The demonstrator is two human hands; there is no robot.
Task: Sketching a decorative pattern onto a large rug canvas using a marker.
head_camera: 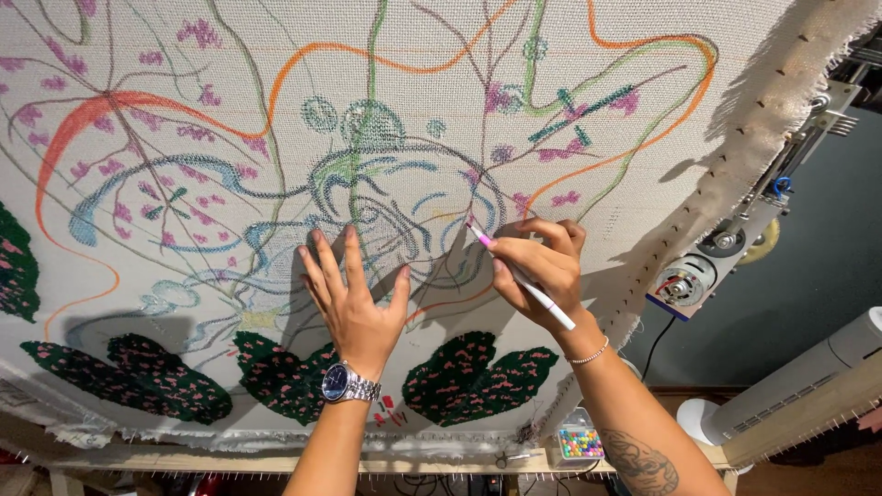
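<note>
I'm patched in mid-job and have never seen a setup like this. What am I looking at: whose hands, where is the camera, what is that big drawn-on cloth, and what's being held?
There is one picture, taken by a camera on the person's head, looking at their own two bare hands. There is no robot.

The big pale surface is a woven cloth stretched on a wooden frame with rows of small pins along its edges. It is covered in drawn lines in orange, blue, green and purple, and has dark green tufted patches with pink flecks near the bottom.

The left hand, with a wristwatch, lies flat on the cloth, fingers spread. The right hand holds a white marker whose pink tip touches the cloth.

A small box of coloured beads or pins sits on the frame's lower rail.
</note>
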